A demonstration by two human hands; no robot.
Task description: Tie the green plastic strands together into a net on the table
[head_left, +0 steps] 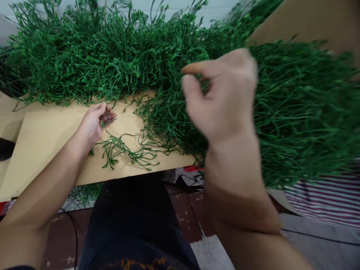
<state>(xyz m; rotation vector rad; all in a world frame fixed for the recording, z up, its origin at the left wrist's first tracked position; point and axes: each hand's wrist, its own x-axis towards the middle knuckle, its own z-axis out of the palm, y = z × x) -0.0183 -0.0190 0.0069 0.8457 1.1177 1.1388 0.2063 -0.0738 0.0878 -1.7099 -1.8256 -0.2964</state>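
Observation:
Just above the board's left half is my left hand (95,119), its thumb and curled fingers closed on a thin green artificial stem. A small loose bunch of green stems (123,150) with budded tips lies on the board beside and below it. My right hand (225,93), blurred by motion, is raised over the big heap of green stems (303,112) at the right. Its thumb and forefinger come together in a pinch; whether anything is between them I cannot make out.
A tan board (50,138) forms the work surface. Along its back runs a thick bank of green stems (112,56) against a pale wall. Brown cardboard (315,22) stands at the back right. Red-striped fabric (326,198) hangs at the lower right, and dark cables cross the floor.

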